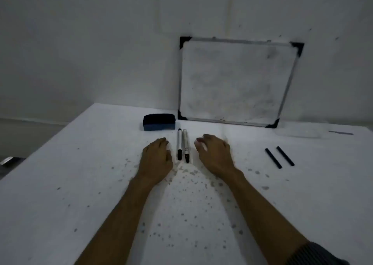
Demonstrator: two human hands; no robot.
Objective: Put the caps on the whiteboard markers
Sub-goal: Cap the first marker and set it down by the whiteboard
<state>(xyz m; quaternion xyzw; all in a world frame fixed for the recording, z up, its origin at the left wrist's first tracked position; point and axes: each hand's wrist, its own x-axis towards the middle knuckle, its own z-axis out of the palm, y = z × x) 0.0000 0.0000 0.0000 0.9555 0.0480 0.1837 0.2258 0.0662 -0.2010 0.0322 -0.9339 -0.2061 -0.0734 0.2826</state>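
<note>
Two uncapped whiteboard markers lie side by side on the white table, their dark tips towards me: the left marker (pixel 179 144) and the right marker (pixel 185 145). My left hand (pixel 156 159) rests flat just left of them, holding nothing. On their right my right hand (pixel 215 154) hovers with fingers apart and slightly curled, also holding nothing. Two black caps lie apart to the right, the nearer cap (pixel 273 158) and the farther cap (pixel 285 155), parallel to each other.
A blue eraser (pixel 158 122) sits behind the markers. A small whiteboard (pixel 236 81) with black corners leans on the wall at the back. The table (pixel 80 184) is speckled with grey spots; its left edge drops off at the far left.
</note>
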